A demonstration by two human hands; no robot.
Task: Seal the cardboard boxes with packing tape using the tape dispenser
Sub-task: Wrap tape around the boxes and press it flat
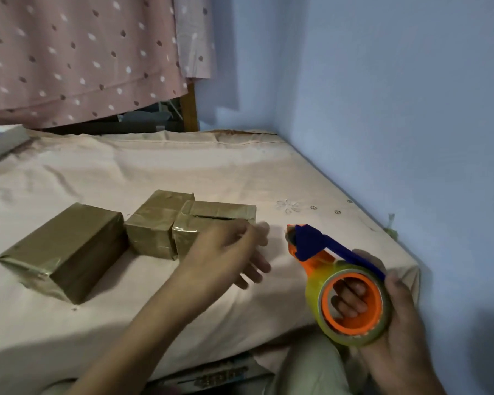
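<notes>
Covering bed (183,172), pink sheet; blue walls (397,95).

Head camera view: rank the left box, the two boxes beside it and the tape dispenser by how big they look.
1. Left box
2. Tape dispenser, nearer the camera, so unsure
3. Middle box and right box look alike; the left hand partly covers the right one.
</notes>
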